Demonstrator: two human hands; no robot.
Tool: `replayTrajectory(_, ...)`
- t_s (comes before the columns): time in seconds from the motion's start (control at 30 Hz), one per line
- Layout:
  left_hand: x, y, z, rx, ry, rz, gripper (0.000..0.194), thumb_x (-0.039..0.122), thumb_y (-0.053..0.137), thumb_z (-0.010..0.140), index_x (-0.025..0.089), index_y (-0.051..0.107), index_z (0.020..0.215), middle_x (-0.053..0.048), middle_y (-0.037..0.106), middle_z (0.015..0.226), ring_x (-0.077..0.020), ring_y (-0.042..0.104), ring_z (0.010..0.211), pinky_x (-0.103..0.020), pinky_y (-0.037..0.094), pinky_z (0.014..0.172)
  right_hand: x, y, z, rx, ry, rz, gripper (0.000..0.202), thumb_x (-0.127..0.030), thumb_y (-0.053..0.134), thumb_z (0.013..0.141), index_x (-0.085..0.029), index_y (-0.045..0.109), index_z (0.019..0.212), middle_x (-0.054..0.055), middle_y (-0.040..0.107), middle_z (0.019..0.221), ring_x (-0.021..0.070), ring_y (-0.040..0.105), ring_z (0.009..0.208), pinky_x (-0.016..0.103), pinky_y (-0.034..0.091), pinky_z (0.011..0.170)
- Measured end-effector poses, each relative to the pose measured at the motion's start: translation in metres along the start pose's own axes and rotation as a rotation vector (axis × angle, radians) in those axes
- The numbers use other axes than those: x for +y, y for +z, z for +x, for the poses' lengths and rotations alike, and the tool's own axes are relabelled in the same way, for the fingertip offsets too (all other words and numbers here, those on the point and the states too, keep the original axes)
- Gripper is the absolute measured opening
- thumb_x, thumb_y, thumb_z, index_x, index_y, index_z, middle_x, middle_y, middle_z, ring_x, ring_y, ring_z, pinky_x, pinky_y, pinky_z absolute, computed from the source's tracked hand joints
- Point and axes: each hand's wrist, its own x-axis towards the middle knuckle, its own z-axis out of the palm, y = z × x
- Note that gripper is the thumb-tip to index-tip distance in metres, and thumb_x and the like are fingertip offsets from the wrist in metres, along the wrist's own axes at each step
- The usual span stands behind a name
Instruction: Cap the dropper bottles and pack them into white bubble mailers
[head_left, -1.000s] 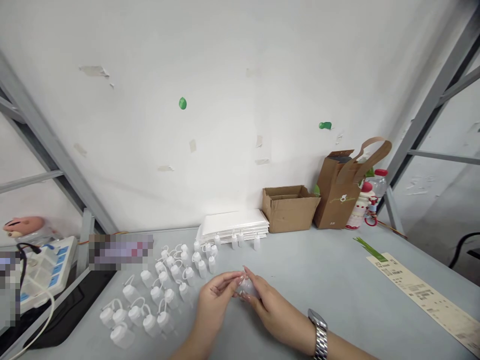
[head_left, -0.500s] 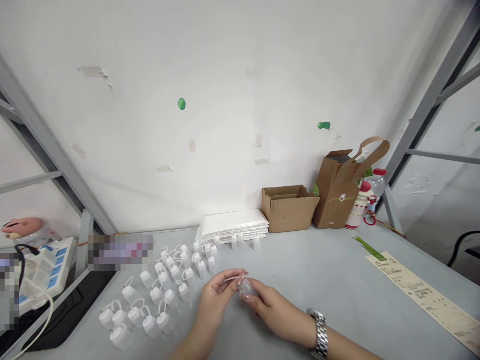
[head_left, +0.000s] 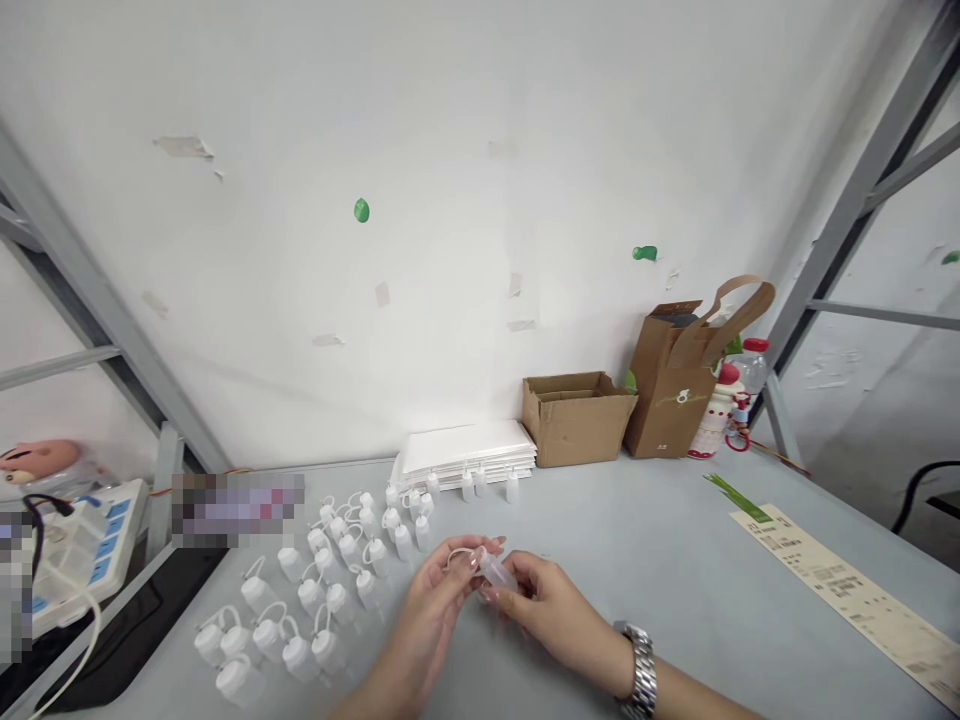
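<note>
Between my two hands is a small translucent squeeze bottle [head_left: 498,572], tilted, with its cap end toward the left and a thin loop strap. My left hand [head_left: 444,592] pinches the cap end with thumb and fingers. Wrapped around the body of the same bottle is my right hand [head_left: 551,603], thumb toward me. The fingers cover part of the bottle, so the cap's fit cannot be made out. Many similar white-capped bottles [head_left: 298,657] with looped straps stand in loose rows to the left of my hands.
A stack of white envelopes [head_left: 465,450] lies by the wall, with several small bottles [head_left: 512,487] in front. Farther right stand an open cardboard box [head_left: 581,430] and a brown paper bag [head_left: 671,400]. A printed paper strip [head_left: 840,590] lies right; a power strip [head_left: 112,545] sits left.
The bottle has turned in my hands and now lies more sideways, its body pointing right. My right fingers have lifted and shifted slightly around it. The standing bottles stay in place.
</note>
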Motion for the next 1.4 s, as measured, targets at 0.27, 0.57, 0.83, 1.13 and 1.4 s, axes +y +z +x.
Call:
replayTrajectory(0.27, 0.003, 0.002, -0.001, 0.005, -0.02, 0.057, 0.027, 0.04, 0.075, 0.062, 0.017, 0.067, 0.071, -0.012, 0.07, 0.102, -0.0286, 0.058, 0.104, -0.036, 0.043, 0.086, -0.005, 0.004, -0.003, -0.191, 0.013, 0.151, 0.032, -0.048, 0.059, 0.076, -0.016, 0.053, 0.07, -0.004, 0.053, 0.053, 0.0092, 0.047, 0.047, 0.02, 0.034, 0.048)
replayTrajectory(0.57, 0.0, -0.001, -0.006, -0.166, -0.093, -0.031, 0.029, 0.035, 0.063, 0.075, 0.014, 0.07, 0.094, -0.012, 0.068, 0.109, -0.0294, 0.05, 0.116, -0.037, 0.038, 0.098, -0.009, 0.001, 0.0, -0.447, 0.019, 0.538, 0.045, -0.058, 0.058, 0.072, -0.013, 0.054, 0.066, 0.0, 0.056, 0.051, 0.0071, 0.049, 0.039, 0.017, 0.035, 0.038)
replayTrajectory(0.83, -0.002, -0.002, -0.005, -0.168, -0.108, -0.041, 0.035, 0.036, 0.06, 0.075, 0.015, 0.069, 0.101, -0.011, 0.068, 0.109, -0.0293, 0.049, 0.117, -0.037, 0.036, 0.099, 0.001, 0.004, 0.004, -0.308, 0.032, 0.413, 0.04, -0.053, 0.061, 0.072, -0.014, 0.053, 0.065, -0.004, 0.053, 0.045, 0.0064, 0.047, 0.036, 0.017, 0.034, 0.038)
replayTrajectory(1.13, 0.0, 0.002, -0.004, -0.083, -0.047, 0.04, 0.028, 0.038, 0.066, 0.073, 0.018, 0.065, 0.092, -0.011, 0.07, 0.102, -0.0273, 0.062, 0.098, -0.039, 0.042, 0.088, 0.003, 0.006, 0.003, -0.191, -0.013, 0.324, 0.038, -0.051, 0.064, 0.072, -0.014, 0.056, 0.074, -0.006, 0.049, 0.049, 0.0072, 0.045, 0.042, 0.02, 0.034, 0.043)
replayTrajectory(1.4, 0.0, -0.003, -0.001, -0.076, 0.014, 0.061, 0.026, 0.034, 0.061, 0.078, 0.016, 0.066, 0.096, -0.011, 0.068, 0.109, -0.0269, 0.056, 0.108, -0.039, 0.038, 0.095, -0.003, 0.001, 0.004, -0.229, -0.077, 0.34, 0.044, -0.06, 0.053, 0.076, -0.016, 0.052, 0.075, -0.001, 0.054, 0.06, 0.0101, 0.048, 0.051, 0.025, 0.039, 0.055)
